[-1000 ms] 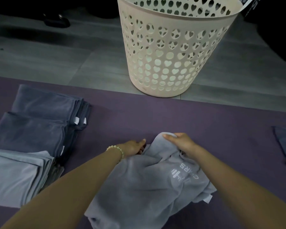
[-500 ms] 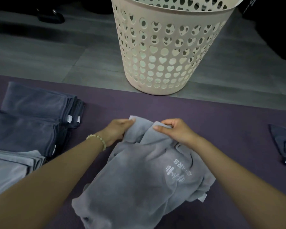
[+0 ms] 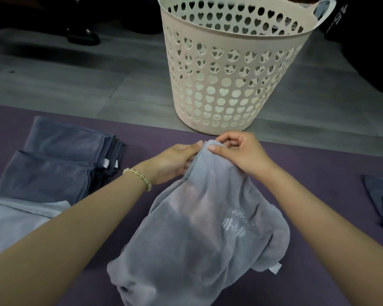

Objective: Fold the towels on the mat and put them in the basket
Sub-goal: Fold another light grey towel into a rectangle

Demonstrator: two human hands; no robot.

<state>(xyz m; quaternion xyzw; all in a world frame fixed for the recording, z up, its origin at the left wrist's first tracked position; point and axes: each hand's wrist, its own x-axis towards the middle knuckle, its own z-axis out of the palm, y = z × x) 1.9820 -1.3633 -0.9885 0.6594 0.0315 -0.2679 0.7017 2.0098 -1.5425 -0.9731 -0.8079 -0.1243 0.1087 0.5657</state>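
Over the purple yoga mat (image 3: 314, 166), the crumpled light-grey microfibre towel (image 3: 197, 235) looks soft, light and floppy, so corners are probably the best grab. Left hand (image 3: 170, 162) and right hand (image 3: 241, 153) both pinch its top edge, fingers (image 3: 217, 149) curled.

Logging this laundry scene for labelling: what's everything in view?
mat: one, purple, across the foreground
basket: one, cream, on the floor beyond the mat
light towel: one, light grey, mid-mat, held at its top
dark folded piles: two, blue-grey, left on mat
light folded pile: one, pale grey, lower left
dark towel: one, dark grey, right edge
bracelet: one, pale beads, left wrist
left hand: grips light towel's top
right hand: pinches the same top
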